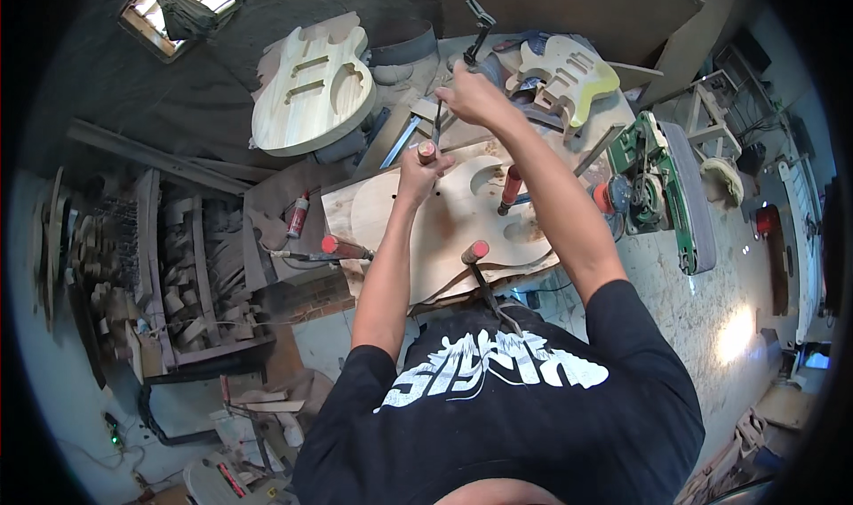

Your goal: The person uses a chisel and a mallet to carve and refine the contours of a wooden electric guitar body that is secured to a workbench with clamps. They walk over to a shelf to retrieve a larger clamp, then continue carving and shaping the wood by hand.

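A pale wooden guitar body shape (453,205) lies on boards on the bench, held by several bar clamps with red handles. My left hand (417,178) is closed round the red handle of a bar clamp (427,152) at the work's far edge. Farther off, my right hand (477,96) is closed, its fingers at the upper end of that clamp's dark bar. A black jointed lamp arm (482,23) comes down right behind this hand; whether they touch is unclear. Other clamps stand nearby: one red handle (511,185) under my right forearm, another (475,252) at the near edge, a third (342,246) at left.
A routed guitar body (311,87) stands at the far left, and another with a yellow-green edge (569,79) at the far right. A green belt sander (666,185) is on the right. Left are a red can (298,216) and racks of wood offcuts (191,283).
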